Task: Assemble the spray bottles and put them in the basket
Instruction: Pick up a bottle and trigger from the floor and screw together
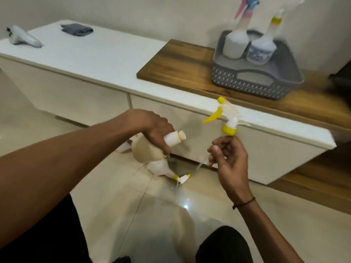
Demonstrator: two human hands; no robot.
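An open-necked white plastic bottle point(152, 149) is gripped around its shoulder and neck by the left hand point(152, 126), tilted so that the mouth points to the right, over the tiled floor in front of a low cabinet. Opposite it, a yellow-and-white trigger sprayer head point(226, 118) is held up by the right hand point(228, 158), whose fingertips point(227, 139) are pinched just beneath the yellow screw collar, apparently on the dip tube; the rest of that tube is too blurred to trace. The two parts are near each other but apart, so the step in hand is judged to be the threading of the tube into the neck. The bottle looks like thin, light, slightly squeezable plastic, apparently empty, so a firm hold at the stiffer neck, as now, should keep the mouth steady. The sprayer head is light and top-heavy on a thin, springy tube, and is likely to wobble if held by the tube alone; once the tube is inside, the ribbed collar would be the better place to grip for turning. Smooth plastic may slip under a weak pinch. Another spray bottle point(167, 171) with a yellow collar lies on its side on the floor below the hands. On the wooden part of the worktop point(180, 65), a grey plastic basket point(256, 84) already carries two assembled spray bottles standing upright, one with a pink trigger point(236, 42) and one with a yellow collar point(261, 52).
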